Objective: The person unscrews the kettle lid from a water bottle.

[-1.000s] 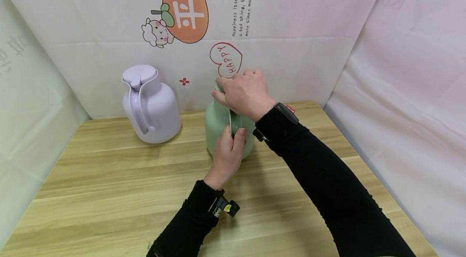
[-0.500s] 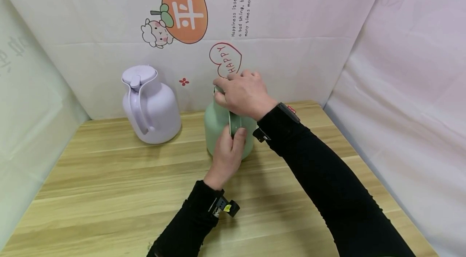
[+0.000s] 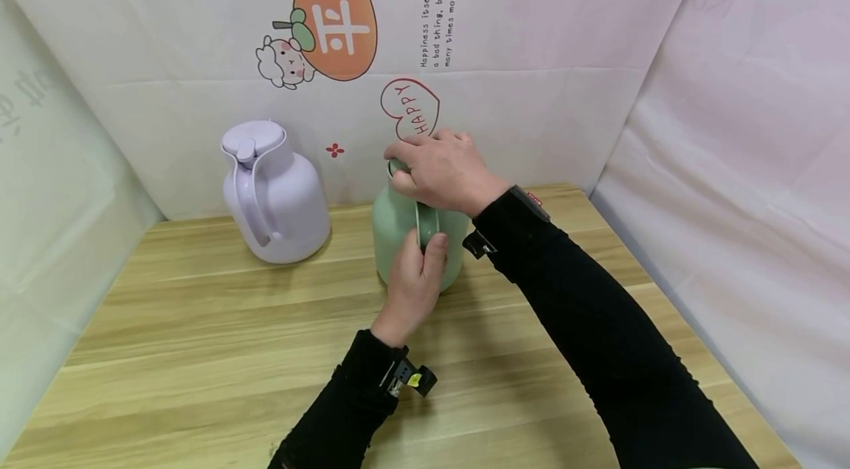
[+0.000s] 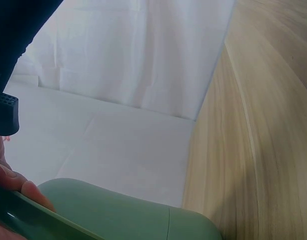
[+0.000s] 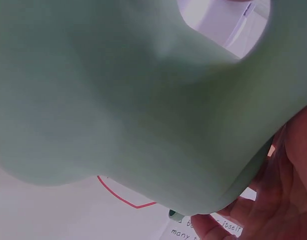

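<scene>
A green thermos jug (image 3: pixel 393 222) stands upright on the wooden table, close to the back sheet. My left hand (image 3: pixel 412 288) grips its handle (image 3: pixel 428 222), thumb along the near side. Above it, my right hand (image 3: pixel 443 170) holds the jug's lid (image 3: pixel 399 165) from the top, covering most of it. The left side of the rim shows past the thumb. The right wrist view is filled by the jug's green body (image 5: pixel 108 115), with curled fingers (image 5: pixel 243 210) at its top.
To the left stands a lavender thermos jug (image 3: pixel 295 196) with its lid on and handle toward me. A white printed sheet (image 3: pixel 531 26) hangs behind the wooden table (image 3: pixel 219 351), and white sheets hang at both sides.
My right hand has shifted slightly left over the lid, and more of the rim shows by its thumb. My left hand keeps its grip on the handle; the green jug stays put.
</scene>
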`<state>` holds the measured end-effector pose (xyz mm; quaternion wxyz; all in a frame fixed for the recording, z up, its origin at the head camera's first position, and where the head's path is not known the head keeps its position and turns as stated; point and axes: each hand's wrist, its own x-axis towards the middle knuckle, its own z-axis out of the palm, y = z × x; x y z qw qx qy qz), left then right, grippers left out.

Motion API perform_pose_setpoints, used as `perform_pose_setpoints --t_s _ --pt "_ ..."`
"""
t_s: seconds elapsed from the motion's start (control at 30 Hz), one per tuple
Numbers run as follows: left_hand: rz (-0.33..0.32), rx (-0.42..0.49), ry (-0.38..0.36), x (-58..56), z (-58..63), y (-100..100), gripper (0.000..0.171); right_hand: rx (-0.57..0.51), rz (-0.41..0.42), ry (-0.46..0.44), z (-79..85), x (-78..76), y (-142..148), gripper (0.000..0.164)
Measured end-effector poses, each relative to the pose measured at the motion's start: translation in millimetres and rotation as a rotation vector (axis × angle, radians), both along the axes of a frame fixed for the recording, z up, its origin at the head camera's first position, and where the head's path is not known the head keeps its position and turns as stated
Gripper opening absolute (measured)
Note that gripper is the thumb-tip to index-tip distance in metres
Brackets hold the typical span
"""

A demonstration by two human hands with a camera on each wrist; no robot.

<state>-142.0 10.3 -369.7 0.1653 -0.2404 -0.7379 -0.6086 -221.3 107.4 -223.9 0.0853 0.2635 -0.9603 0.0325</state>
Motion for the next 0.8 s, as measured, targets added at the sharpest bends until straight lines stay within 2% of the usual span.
perform_pose_setpoints --t_s 0.8 --pt "0.009 0.002 -0.011 -0.2 1.1 0.5 0.023 -0.061 0.099 -0.016 -2.1 -5.3 7.5 0.041"
